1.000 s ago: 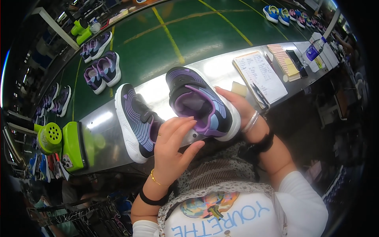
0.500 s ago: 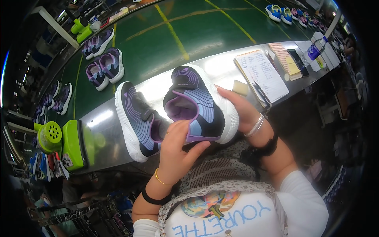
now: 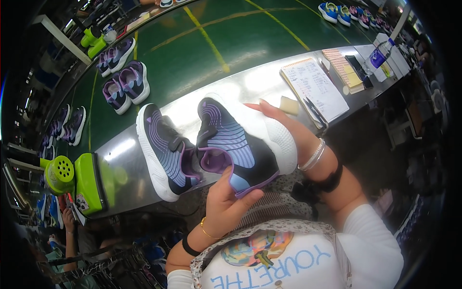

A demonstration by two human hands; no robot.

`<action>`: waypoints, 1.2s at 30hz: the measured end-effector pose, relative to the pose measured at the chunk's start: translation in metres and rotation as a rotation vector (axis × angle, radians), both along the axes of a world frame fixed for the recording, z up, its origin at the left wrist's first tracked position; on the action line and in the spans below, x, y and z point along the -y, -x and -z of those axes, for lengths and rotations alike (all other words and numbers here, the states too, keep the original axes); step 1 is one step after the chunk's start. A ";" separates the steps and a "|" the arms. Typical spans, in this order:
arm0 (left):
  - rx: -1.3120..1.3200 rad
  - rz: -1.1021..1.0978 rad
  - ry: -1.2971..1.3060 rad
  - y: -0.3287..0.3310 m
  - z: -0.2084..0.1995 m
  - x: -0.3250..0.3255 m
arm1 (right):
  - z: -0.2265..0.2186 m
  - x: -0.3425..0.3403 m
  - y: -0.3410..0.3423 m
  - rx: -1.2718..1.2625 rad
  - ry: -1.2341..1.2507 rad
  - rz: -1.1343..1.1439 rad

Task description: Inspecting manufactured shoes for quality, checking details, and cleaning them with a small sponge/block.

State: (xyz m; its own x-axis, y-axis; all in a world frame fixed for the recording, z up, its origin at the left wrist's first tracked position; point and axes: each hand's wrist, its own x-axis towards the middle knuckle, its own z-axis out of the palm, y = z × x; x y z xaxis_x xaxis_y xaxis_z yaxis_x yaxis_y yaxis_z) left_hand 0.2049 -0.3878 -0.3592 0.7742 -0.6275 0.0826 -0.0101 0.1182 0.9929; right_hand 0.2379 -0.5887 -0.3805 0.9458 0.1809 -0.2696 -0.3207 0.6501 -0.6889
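A black, blue and purple sneaker (image 3: 239, 146) with a thick white sole is tilted on its side between my hands, above the bench's near edge. My left hand (image 3: 226, 201) pinches its heel collar, fingers inside the opening and thumb outside. Around the white sole at the far right side, my right hand (image 3: 285, 126) is wrapped, its fingertips partly hidden behind the shoe. The matching sneaker (image 3: 166, 149) rests on the metal bench just left of the held one, and neither hand holds it.
Across the metal bench (image 3: 120, 188) runs a green conveyor belt (image 3: 168, 62) carrying several pairs of shoes. A bright green device (image 3: 88, 183) stands at the left. An open notebook (image 3: 315, 89), a sponge block (image 3: 288, 105) and a bottle (image 3: 380, 57) lie or stand to the right.
The held sneaker has rolled further onto its side, showing more of its outer side, and its heel has come lower. My left hand has shifted down with the collar. Another person's hand appears at lower left.
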 end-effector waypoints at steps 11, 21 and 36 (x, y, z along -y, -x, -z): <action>-0.064 -0.055 -0.011 -0.005 0.007 0.012 | -0.019 0.004 0.007 0.049 0.070 -0.052; 0.621 -0.170 -0.310 -0.025 0.058 0.032 | 0.025 0.193 0.029 -0.092 1.133 0.661; 0.434 -0.217 -0.301 -0.038 0.033 0.036 | 0.057 0.402 -0.011 -0.120 2.073 0.400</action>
State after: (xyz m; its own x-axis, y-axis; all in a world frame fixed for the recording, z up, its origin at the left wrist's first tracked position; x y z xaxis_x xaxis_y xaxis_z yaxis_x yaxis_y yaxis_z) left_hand 0.2428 -0.4242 -0.3921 0.8232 -0.5028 0.2637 -0.4168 -0.2197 0.8820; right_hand 0.2494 -0.9904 -0.4378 0.8149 -0.5476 0.1900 -0.4790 -0.8207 -0.3114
